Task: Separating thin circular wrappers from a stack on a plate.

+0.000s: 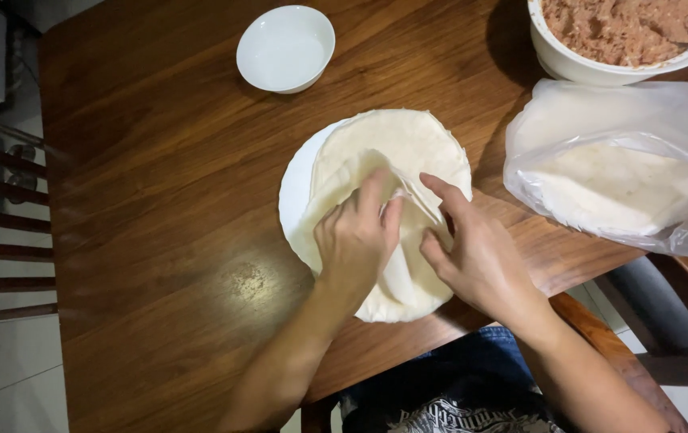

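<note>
A stack of thin round pale wrappers [408,144] lies on a white plate [292,196] near the front edge of a wooden table [167,200]. My left hand [353,240] presses on the stack, fingers pinching a lifted fold of the top wrapper. My right hand [472,252] is beside it, with thumb and forefinger pinching the same sheet's edge and peeling it up. The hands hide the middle of the stack.
A small empty white bowl [285,48] stands at the back. A large white bowl of minced pink filling [620,32] with a utensil handle sits at the back right. A clear plastic bag of more wrappers [616,172] lies at the right. Chair rails show at left.
</note>
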